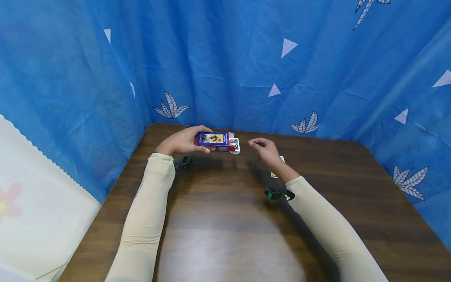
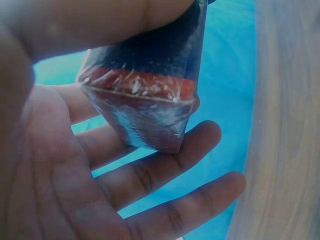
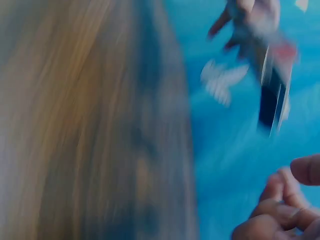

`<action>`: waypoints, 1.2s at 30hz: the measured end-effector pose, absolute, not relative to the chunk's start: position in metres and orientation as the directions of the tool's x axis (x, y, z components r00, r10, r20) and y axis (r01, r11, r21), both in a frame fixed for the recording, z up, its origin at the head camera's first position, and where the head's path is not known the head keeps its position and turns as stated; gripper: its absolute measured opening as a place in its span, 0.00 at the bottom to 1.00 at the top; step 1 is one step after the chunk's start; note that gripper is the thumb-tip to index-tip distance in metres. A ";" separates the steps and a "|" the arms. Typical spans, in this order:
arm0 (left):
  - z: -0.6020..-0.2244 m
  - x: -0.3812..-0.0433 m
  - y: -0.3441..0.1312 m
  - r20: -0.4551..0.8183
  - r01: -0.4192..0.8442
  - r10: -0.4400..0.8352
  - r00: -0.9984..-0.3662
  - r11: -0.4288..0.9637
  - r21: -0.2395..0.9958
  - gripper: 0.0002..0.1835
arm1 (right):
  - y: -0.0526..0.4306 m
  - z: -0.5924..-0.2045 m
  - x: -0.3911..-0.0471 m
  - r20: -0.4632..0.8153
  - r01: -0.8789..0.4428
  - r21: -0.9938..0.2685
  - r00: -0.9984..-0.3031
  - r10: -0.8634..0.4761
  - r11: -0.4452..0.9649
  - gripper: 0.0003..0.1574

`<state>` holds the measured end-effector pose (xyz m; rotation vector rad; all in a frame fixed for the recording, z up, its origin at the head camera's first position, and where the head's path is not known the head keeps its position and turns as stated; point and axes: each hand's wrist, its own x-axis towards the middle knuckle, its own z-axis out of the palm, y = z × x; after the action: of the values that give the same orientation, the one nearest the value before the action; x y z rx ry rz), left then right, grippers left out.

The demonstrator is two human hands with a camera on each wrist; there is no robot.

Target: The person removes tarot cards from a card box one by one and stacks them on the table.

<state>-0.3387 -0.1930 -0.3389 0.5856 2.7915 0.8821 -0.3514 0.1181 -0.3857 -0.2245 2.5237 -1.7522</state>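
My left hand [image 1: 183, 140] holds a blue and red card box [image 1: 213, 140] above the table, thumb along the near side and fingers behind. White flaps stand open at its right end, and a black-and-white card [image 1: 235, 145] pokes out there. Up close in the left wrist view, the shiny bottom end of the box [image 2: 145, 95] sits between thumb and fingers. My right hand [image 1: 266, 152] hovers just right of the box, fingers loosely curled, with nothing visible in them. A card [image 1: 273, 175] lies on the table, partly hidden beneath the right wrist.
The brown wooden table [image 1: 225, 227] runs back to a blue curtain [image 1: 225, 58] with white leaf and triangle prints. A white cloth [image 1: 38, 211] hangs at the left. Each wrist wears a black camera strap. The right wrist view is blurred.
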 end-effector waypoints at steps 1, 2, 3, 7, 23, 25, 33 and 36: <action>-0.339 -0.338 -0.193 -0.029 0.318 0.409 -0.912 0.751 0.579 0.42 | 0.111 -0.382 -0.349 -0.020 -0.032 -0.955 -0.985 -0.170 0.295 0.17; -0.339 -0.338 -0.193 -0.029 0.318 0.408 -0.913 0.751 0.579 0.42 | 0.105 -0.380 -0.347 -0.065 0.015 -0.966 -0.981 -0.184 0.257 0.17; -0.339 -0.338 -0.193 -0.029 0.318 0.408 -0.913 0.753 0.577 0.42 | 0.099 -0.378 -0.345 -0.102 0.055 -0.973 -0.974 -0.201 0.225 0.16; -0.339 -0.338 -0.193 -0.028 0.316 0.405 -0.914 0.752 0.578 0.42 | 0.085 -0.376 -0.340 -0.176 0.143 -0.979 -0.951 -0.254 0.145 0.16; -0.338 -0.338 -0.193 -0.024 0.324 0.418 -0.908 0.737 0.593 0.42 | 0.079 -0.375 -0.338 -0.165 0.124 -0.966 -0.971 -0.173 0.226 0.20; -0.338 -0.338 -0.193 -0.025 0.324 0.419 -0.908 0.738 0.592 0.42 | 0.081 -0.376 -0.338 -0.147 0.112 -0.967 -0.979 -0.144 0.227 0.20; -0.340 -0.339 -0.194 -0.023 0.325 0.416 -0.909 0.741 0.588 0.42 | 0.088 -0.379 -0.339 -0.150 0.131 -0.983 -0.979 -0.142 0.129 0.15; -0.340 -0.340 -0.194 -0.022 0.327 0.418 -0.908 0.741 0.587 0.42 | 0.088 -0.378 -0.337 -0.160 0.140 -0.983 -0.971 -0.176 0.120 0.15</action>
<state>-0.3396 -0.1939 -0.3404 0.6005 2.7873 0.8963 -0.3370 0.0880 -0.3784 -0.0360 2.1599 -1.9390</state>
